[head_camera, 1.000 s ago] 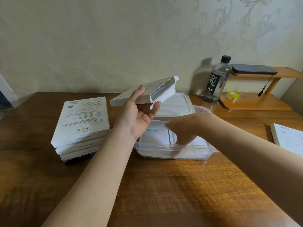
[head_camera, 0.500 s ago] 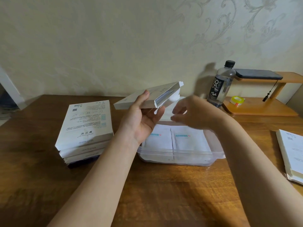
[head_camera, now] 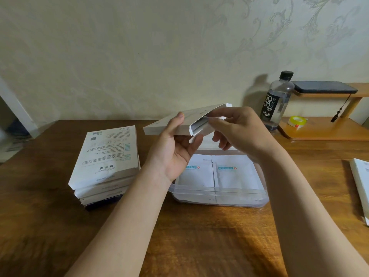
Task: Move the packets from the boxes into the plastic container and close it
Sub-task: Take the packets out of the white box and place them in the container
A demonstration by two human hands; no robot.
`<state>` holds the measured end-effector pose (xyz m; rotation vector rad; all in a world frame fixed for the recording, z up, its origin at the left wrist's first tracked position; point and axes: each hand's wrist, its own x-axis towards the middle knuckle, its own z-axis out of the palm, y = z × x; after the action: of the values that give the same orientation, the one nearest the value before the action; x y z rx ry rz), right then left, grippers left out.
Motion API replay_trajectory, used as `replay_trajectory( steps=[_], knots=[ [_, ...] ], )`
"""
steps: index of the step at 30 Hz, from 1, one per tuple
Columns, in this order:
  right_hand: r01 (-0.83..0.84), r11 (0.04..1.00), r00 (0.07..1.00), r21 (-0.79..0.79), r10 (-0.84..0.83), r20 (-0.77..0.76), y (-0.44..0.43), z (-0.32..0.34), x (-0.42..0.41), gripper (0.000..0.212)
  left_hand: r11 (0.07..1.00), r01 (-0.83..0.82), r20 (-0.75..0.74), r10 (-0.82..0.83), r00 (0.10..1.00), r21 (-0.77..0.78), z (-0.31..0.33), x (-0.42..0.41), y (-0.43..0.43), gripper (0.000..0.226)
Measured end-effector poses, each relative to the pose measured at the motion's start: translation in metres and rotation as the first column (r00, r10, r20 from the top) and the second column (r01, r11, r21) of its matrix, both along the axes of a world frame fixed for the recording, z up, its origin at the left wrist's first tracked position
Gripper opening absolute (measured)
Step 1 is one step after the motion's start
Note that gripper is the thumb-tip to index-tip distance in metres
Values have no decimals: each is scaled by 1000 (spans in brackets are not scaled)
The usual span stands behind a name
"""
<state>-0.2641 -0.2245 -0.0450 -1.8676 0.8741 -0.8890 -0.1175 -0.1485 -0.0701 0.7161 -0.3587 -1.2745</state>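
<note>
Left of the plastic container (head_camera: 219, 195) we saw a stack of boxes (head_camera: 105, 162) on the wooden table (head_camera: 199, 240). Behind the container to its right stood a bottle (head_camera: 276, 100), then a wooden shelf (head_camera: 329, 132) with a roll of tape (head_camera: 297, 121) on its lower board and a dark phone (head_camera: 323, 87) on top. Well to the right of the container lay another box (head_camera: 359, 180).

The container was clear and uncovered, with two white packets (head_camera: 196, 175) lying flat side by side inside.

Above the container's left rear, the left hand (head_camera: 173, 154) gripped an opened box (head_camera: 171, 125) with the thumb on top and fingers beneath, its mouth turned right. The right hand (head_camera: 239, 130) hung above the container, fingers curled, thumb and forefinger at that mouth. A white edge showed there – flap or packet, pinched or not, we could not tell.
</note>
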Motion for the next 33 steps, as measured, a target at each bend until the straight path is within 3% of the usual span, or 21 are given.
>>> replay_trajectory(
  steps=[4, 10, 19, 25, 30, 33],
  knots=[
    [-54, 991, 994, -121, 41, -104, 2, 2, -4, 27, 1000, 22, 11, -22, 1000, 0, 1, 0, 2, 35],
    [-112, 993, 956, -26, 100, -277, 4, 3, -1, 39, 999, 40, 37, -40, 999, -11, 0, 0, 2, 21],
    [-180, 980, 961, -83, 157, -229, 0, 9, -15, 20, 999, 40, 20, -41, 999, 16, 0, -2, 2, 23],
    [-165, 950, 947, -264, 78, -311, -2, 9, -19, 16, 999, 51, 28, -51, 998, 10, 1, 0, 4, 23],
    [-163, 910, 935, -382, 18, -355, -2, 7, -15, 28, 999, 33, 58, -33, 998, 12, 2, -1, 3, 25],
    [-166, 903, 902, -396, -23, -431, -2, 2, -9, 18, 1000, 17, 100, -19, 995, 15, 2, -4, 2, 32]
  ],
)
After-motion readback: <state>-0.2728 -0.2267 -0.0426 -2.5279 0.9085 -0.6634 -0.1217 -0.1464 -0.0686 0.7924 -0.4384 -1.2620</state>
